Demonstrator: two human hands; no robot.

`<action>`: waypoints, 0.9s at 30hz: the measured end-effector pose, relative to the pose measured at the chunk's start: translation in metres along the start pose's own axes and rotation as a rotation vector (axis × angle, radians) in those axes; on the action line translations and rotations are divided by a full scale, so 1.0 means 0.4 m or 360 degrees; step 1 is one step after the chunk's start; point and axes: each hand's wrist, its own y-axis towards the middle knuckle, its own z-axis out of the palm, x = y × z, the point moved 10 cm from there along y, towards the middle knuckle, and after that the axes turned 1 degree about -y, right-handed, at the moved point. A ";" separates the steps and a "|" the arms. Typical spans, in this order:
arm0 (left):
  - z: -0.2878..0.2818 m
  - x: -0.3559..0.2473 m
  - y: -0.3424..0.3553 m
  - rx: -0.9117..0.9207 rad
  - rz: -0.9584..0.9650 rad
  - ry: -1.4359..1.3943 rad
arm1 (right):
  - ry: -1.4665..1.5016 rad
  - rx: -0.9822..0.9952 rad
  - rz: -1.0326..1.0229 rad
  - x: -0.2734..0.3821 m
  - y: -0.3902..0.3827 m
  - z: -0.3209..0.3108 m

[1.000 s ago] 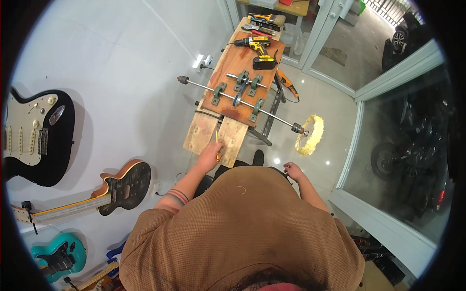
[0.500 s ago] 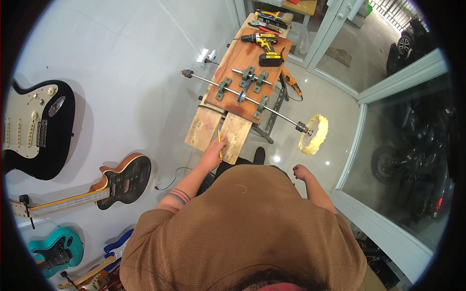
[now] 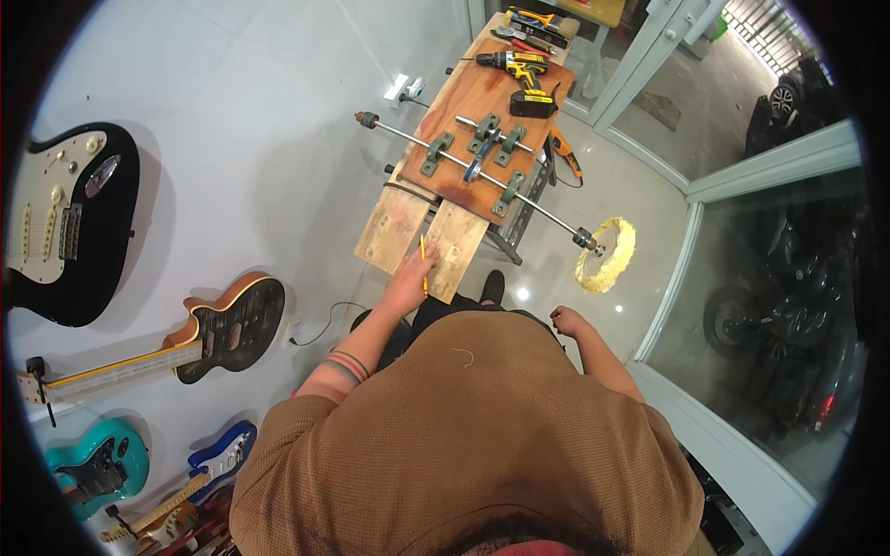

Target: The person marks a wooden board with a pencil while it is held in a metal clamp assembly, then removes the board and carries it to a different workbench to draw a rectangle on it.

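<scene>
The left hand (image 3: 411,282) lies on the near end of the right-hand pale plank (image 3: 458,239), fingers partly bent, with a yellow pencil (image 3: 424,266) held against it near the thumb. The pencil points away from the person, over the wood. A second plank (image 3: 393,222) sits just beside, to the left, and both reach out from under a reddish-brown board (image 3: 454,100). The right hand (image 3: 568,322) hangs near the person's right side, well apart from the bench; its fingers look curled, but how tightly — and around what, if anything — I cannot tell.

On the board, green-grey bearing blocks (image 3: 437,153) carry a long metal shaft (image 3: 399,134) with a fluffy yellow buffing wheel (image 3: 616,267) at its right end. Beyond them lies a yellow and black drill (image 3: 519,63). At the far end, a black box-like pack (image 3: 540,34) lies among hand tools (image 3: 528,44); its contents are hidden. A translucent bag (image 3: 591,79) shows behind the glass — what it holds is unclear.
</scene>
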 end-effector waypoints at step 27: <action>0.002 -0.015 -0.008 -0.0035 -0.0016 -0.0004 | -0.0044 -0.0070 -0.0044 -0.015 0.002 0.012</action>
